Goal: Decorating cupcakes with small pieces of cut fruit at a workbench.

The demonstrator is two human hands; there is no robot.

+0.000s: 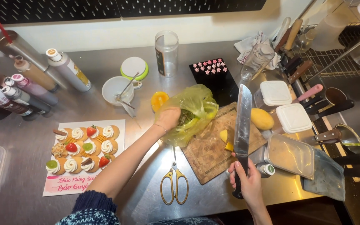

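Yellow bag [196,112] is being gripped by the left hand [168,118]; the right hand [246,177] is clenching a knife [242,125] over the board [213,154].

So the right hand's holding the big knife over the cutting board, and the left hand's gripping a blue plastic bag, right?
Not quite: the plastic bag is yellow-green, not blue, as the head view shows. The rest holds: the right hand holds the big knife over the cutting board, and the left hand grips the bag.
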